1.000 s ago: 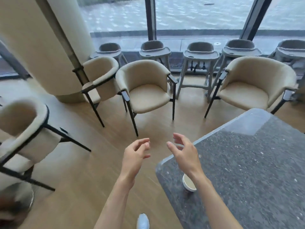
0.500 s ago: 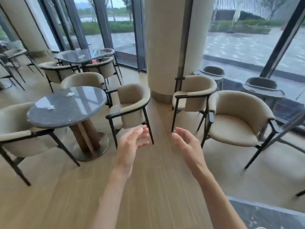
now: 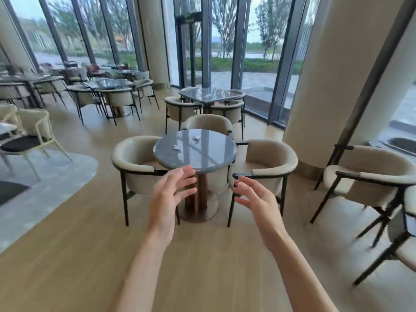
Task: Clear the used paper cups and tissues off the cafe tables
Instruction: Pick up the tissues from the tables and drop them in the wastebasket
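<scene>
- My left hand [image 3: 167, 197] is raised at 12 o'clock, fingers spread and relaxed, holding nothing.
- My right hand [image 3: 258, 203] is raised beside it toward 1 o'clock, fingers spread too, empty.
- Two tissues lie on the round table [image 3: 209, 163] ahead: one [image 3: 176, 147] at 11 o'clock on the top, the other [image 3: 196, 138] at 12 o'clock.
- Chairs stand at the table's 9 o'clock [image 3: 135, 158], 3 o'clock [image 3: 267, 158] and 12 o'clock [image 3: 209, 123].
</scene>
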Motion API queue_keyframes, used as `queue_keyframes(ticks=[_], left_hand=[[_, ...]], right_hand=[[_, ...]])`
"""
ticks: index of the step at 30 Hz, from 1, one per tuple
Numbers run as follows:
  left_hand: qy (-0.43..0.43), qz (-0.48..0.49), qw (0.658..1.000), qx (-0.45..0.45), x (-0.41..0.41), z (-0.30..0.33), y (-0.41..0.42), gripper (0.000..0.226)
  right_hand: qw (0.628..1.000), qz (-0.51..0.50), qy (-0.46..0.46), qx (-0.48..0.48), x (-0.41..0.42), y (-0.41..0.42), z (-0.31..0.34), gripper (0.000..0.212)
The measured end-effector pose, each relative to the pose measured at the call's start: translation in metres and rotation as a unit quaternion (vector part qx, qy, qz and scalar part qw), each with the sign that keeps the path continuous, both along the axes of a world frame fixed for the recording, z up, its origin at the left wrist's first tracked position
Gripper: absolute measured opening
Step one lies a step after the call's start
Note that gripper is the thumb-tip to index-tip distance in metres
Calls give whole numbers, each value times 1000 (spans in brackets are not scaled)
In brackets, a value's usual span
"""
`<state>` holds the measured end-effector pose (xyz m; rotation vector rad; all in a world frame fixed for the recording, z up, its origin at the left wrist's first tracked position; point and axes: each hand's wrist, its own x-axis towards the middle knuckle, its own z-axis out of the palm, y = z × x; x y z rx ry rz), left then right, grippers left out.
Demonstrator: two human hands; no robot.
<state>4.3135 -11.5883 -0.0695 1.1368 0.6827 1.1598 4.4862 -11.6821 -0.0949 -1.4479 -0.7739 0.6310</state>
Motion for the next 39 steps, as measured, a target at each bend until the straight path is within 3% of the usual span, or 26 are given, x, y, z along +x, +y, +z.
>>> queue_keyframes(ticks=[4, 10, 13, 17, 27, 39], left_hand=[[-4, 34, 999, -13, -40, -1, 31, 29], [-6, 71, 997, -29, -70, -15, 79, 28], [1, 81, 996, -37, -70, -23, 112, 27], [14, 82, 996, -35, -51, -33, 164, 27], [96, 76, 992, -14, 30, -52, 327, 21], [120, 63, 989, -63, 97, -95, 502, 21]], right_hand=[[999, 40, 12, 17, -41, 48, 5, 24], [997, 78, 0, -11, -69, 114, -4, 37], [996, 85, 0, -15, -69, 149, -10, 33], [996, 89, 9, -6, -53, 202, -23, 24], [995, 81, 49, -26, 26, 368, -57, 32], [993, 72, 46, -77, 94, 538, -96, 21]])
